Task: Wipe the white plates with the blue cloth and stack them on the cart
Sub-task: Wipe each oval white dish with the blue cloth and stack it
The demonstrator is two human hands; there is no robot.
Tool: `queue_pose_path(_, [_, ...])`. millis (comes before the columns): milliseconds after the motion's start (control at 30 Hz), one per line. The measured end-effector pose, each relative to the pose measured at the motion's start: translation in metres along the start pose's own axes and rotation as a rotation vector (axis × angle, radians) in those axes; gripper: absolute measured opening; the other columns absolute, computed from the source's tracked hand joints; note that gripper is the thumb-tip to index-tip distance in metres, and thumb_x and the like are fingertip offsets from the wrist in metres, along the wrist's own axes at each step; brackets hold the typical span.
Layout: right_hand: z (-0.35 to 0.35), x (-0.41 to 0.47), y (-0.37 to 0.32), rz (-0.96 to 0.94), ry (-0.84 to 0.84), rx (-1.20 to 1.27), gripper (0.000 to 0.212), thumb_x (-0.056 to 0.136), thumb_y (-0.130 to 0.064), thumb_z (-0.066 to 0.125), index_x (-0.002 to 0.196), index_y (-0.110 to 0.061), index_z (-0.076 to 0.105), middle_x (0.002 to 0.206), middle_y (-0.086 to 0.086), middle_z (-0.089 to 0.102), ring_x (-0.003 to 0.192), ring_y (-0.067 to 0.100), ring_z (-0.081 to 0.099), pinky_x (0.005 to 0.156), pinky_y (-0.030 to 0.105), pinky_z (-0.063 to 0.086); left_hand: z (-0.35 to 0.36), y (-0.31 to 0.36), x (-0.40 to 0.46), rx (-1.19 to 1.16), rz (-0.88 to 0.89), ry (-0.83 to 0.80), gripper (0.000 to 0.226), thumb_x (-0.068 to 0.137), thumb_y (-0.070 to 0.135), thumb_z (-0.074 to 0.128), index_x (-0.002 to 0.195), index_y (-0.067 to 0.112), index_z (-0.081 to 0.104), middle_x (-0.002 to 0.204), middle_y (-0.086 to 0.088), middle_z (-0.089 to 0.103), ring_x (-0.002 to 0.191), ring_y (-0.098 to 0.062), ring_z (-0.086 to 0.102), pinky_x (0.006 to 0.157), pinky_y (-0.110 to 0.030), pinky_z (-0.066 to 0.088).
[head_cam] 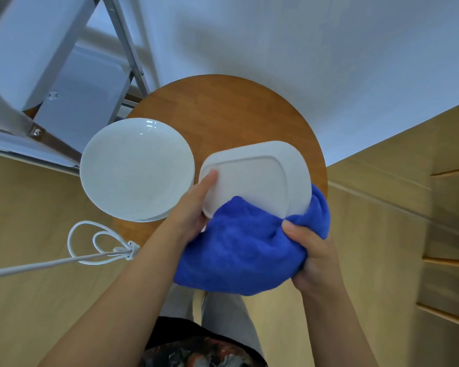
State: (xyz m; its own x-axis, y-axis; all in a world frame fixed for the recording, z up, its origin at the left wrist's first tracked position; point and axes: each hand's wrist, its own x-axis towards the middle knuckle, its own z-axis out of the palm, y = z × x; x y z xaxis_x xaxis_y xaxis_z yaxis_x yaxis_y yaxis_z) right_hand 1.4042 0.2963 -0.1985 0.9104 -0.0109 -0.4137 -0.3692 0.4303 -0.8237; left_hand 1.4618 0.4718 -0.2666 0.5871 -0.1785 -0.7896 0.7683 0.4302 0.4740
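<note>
One plate is in hand and at least one more waits, so by my reckoning the job is somewhere in its middle rather than near its end. Largest in view is the white cart (72, 83) in the upper left of the frame, its metal legs and pale shelves blurred; I can see no plate stacked on the part of it that shows, though much of it lies out of frame. Below and right of it, in the centre, stands the round wooden stool (223, 109), and on its left edge sits a stack of round white plates (135, 168), the top one face up, thin rims of others showing beneath; whether these are wiped I cannot tell. The blue cloth (239, 250) comes next, bunched low in the centre, draped over the near edge of the squarish white plate (255, 176), which is held above the stool with its underside turned up. The right hand (313, 250) is clenched round a fold of the cloth at the plate's lower right corner, while the left hand (191, 207) grips the plate's left edge, thumb lying on the base. A looped white cord (98, 245) trails at lower left. Wiping seems under way on this plate; stacking it on the cart is still to do.
</note>
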Motion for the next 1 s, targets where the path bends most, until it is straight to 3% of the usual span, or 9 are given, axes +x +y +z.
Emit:
queue_pose_path(167, [-0.034, 0.002, 0.004, 0.195, 0.14, 0.137, 0.066, 0.072, -0.011, 0.058, 0.137, -0.015, 0.046, 0.118, 0.012, 0.065, 0.103, 0.026, 0.066, 0.076, 0.033, 0.057, -0.022, 0.004, 0.001, -0.082, 0.004, -0.207, 0.057, 0.067, 0.012, 0.075, 0.121, 0.017, 0.059, 0.11, -0.009, 0.07, 0.101, -0.029, 0.066, 0.067, -0.036, 0.058])
queue_pose_path(333, [-0.046, 0.002, -0.006, 0.217, 0.491, -0.454, 0.021, 0.077, -0.008, 0.073, 0.095, -0.017, 0.068, 0.098, 0.008, 0.073, 0.091, 0.023, 0.069, 0.065, 0.027, 0.052, -0.02, 0.025, -0.009, 0.161, 0.163, -0.143, 0.054, 0.07, 0.01, 0.07, 0.122, 0.018, 0.058, 0.117, -0.01, 0.067, 0.107, -0.031, 0.063, 0.078, -0.045, 0.058])
queue_pose_path(400, [-0.043, -0.002, -0.015, 0.064, 0.572, -0.671, 0.028, 0.074, -0.008, 0.075, 0.083, -0.032, 0.064, 0.085, -0.005, 0.071, 0.082, 0.017, 0.068, 0.062, 0.025, 0.049, -0.016, 0.032, -0.016, 0.371, 0.25, -0.048, 0.047, 0.074, 0.008, 0.072, 0.118, 0.018, 0.06, 0.111, -0.008, 0.068, 0.104, -0.03, 0.064, 0.08, -0.045, 0.057])
queue_pose_path(467, [-0.023, -0.005, -0.027, -0.171, 0.333, -0.74, 0.035, 0.069, -0.013, 0.071, 0.085, -0.042, 0.061, 0.081, -0.012, 0.068, 0.077, 0.008, 0.065, 0.06, 0.018, 0.05, -0.009, 0.035, -0.02, 0.593, 0.334, 0.026, 0.043, 0.077, 0.008, 0.072, 0.116, 0.019, 0.059, 0.109, -0.005, 0.066, 0.101, -0.027, 0.063, 0.083, -0.046, 0.056])
queue_pose_path(533, [-0.001, -0.002, -0.025, -0.329, 0.037, -0.945, 0.051, 0.068, -0.02, 0.064, 0.112, -0.046, 0.054, 0.11, -0.014, 0.064, 0.103, 0.01, 0.06, 0.085, 0.022, 0.05, 0.002, 0.032, -0.025, 0.76, 0.403, -0.025, 0.042, 0.078, 0.012, 0.073, 0.114, 0.026, 0.057, 0.106, 0.001, 0.064, 0.099, -0.021, 0.062, 0.083, -0.041, 0.055])
queue_pose_path(600, [0.02, 0.005, -0.017, -0.362, -0.158, -1.258, 0.076, 0.072, -0.026, 0.058, 0.139, -0.041, 0.028, 0.152, -0.009, 0.027, 0.142, 0.023, 0.023, 0.115, 0.038, 0.021, 0.013, 0.029, -0.032, 0.795, 0.435, -0.215, 0.041, 0.078, 0.008, 0.072, 0.108, 0.031, 0.058, 0.1, 0.008, 0.067, 0.096, -0.015, 0.064, 0.08, -0.032, 0.057])
queue_pose_path(667, [0.025, 0.015, -0.013, -0.347, -0.294, -1.465, 0.08, 0.074, -0.038, 0.056, 0.138, -0.048, 0.008, 0.158, -0.007, 0.003, 0.146, 0.023, -0.003, 0.117, 0.043, 0.004, 0.018, 0.03, -0.036, 0.808, 0.441, -0.364, 0.038, 0.079, -0.001, 0.068, 0.103, 0.028, 0.061, 0.095, 0.007, 0.07, 0.091, -0.011, 0.067, 0.075, -0.023, 0.056])
queue_pose_path(833, [0.005, 0.039, -0.03, -0.119, -0.447, -1.392, 0.1, 0.063, -0.051, 0.079, 0.128, -0.073, 0.007, 0.139, -0.02, 0.026, 0.124, 0.005, 0.033, 0.102, 0.03, 0.036, 0.013, 0.039, -0.046, 0.874, 0.408, -0.46, 0.028, 0.074, 0.004, 0.07, 0.096, 0.021, 0.065, 0.085, 0.005, 0.069, 0.08, -0.012, 0.066, 0.065, -0.02, 0.053])
queue_pose_path(1000, [-0.005, 0.046, -0.024, -0.026, -0.343, -1.11, 0.076, 0.057, -0.045, 0.081, 0.122, -0.052, 0.043, 0.114, -0.027, 0.055, 0.105, -0.006, 0.053, 0.087, 0.02, 0.048, 0.005, 0.031, -0.051, 0.722, 0.443, -0.343, 0.037, 0.053, 0.033, 0.071, 0.09, 0.029, 0.067, 0.084, 0.007, 0.068, 0.084, -0.017, 0.066, 0.068, -0.027, 0.055])
